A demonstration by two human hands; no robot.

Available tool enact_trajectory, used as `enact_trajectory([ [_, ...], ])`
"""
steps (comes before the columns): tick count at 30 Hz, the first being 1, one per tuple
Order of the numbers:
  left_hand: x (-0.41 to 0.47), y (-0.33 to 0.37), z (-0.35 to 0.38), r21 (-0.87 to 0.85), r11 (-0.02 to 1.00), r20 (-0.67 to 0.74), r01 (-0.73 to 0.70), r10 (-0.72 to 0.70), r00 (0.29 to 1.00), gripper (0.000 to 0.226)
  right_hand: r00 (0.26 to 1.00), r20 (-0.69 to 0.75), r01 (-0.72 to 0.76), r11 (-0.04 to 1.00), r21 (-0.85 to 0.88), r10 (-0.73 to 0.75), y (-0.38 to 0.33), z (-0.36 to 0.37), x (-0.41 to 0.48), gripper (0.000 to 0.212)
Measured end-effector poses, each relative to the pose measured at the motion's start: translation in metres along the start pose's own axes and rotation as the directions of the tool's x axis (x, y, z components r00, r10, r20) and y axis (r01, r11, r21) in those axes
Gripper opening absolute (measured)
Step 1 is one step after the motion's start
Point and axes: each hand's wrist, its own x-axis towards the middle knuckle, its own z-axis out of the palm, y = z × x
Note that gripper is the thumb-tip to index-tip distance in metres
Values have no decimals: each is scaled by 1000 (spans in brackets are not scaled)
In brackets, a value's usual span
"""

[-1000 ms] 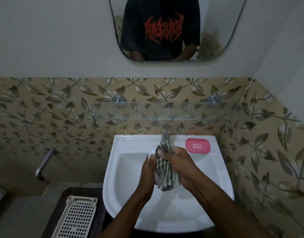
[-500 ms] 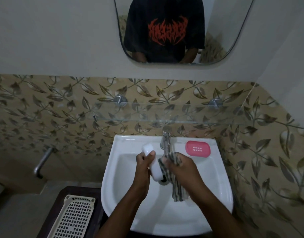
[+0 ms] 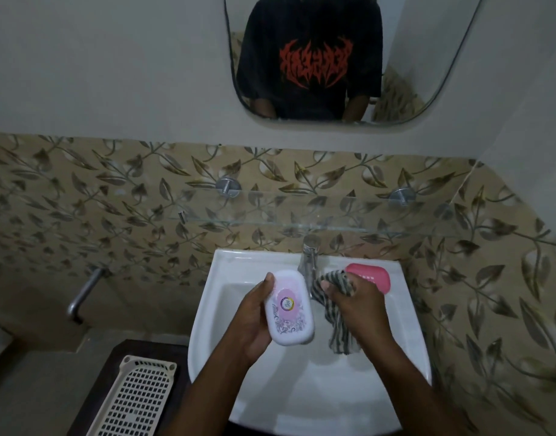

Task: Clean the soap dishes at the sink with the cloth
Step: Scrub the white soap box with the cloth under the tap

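Gripping the white soap dish (image 3: 290,309) by its edges, my left hand (image 3: 254,322) judges it light, rigid, probably slippery; my right hand (image 3: 358,306) clutches the limp cloth (image 3: 334,328).

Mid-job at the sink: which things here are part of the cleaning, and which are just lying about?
In the job: white soap dish, held in the left hand; striped cloth, gripped by the right hand; pink soap dish on the sink rim; tap.
Lying about: cream perforated basket, glass shelf, mirror, wall pipe.
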Motion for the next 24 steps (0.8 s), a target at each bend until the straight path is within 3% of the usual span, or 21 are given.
enact_trajectory([
  [2,-1,-1,5,3,1000,6,-24,24,1000,56,974,-151,139,975,-175,-166,-14,8,-4,10],
  [6,0,-5,16,-56,998,62,-36,39,997,55,865,-133,380,804,-459,-485,-28,32,-18,33],
  [8,1,-5,16,-133,991,44,-14,20,999,53,867,-8,460,805,-374,-499,-34,56,-26,43],
  [9,2,-4,14,-174,985,53,-2,11,999,50,886,175,464,807,-367,-430,-39,71,-34,47],
  [11,2,-1,10,-229,973,73,5,13,997,47,874,266,482,786,-386,-406,-32,83,-44,48],
  [13,4,-1,5,-234,972,68,-6,23,997,52,812,283,579,769,-270,-511,-16,65,-43,55],
  [14,4,-1,3,-226,974,65,-11,26,998,54,800,224,598,768,-229,-557,-7,54,-41,61],
  [17,4,-3,6,-164,986,46,-23,31,998,55,801,134,586,718,-376,-584,-2,30,-33,70],
  [20,2,-8,16,-153,987,42,-42,50,998,54,840,55,519,769,-373,-540,-18,40,-21,60],
  [24,5,3,15,-253,967,63,-26,43,997,54,740,128,645,644,-412,-660,-28,56,-35,62],
])
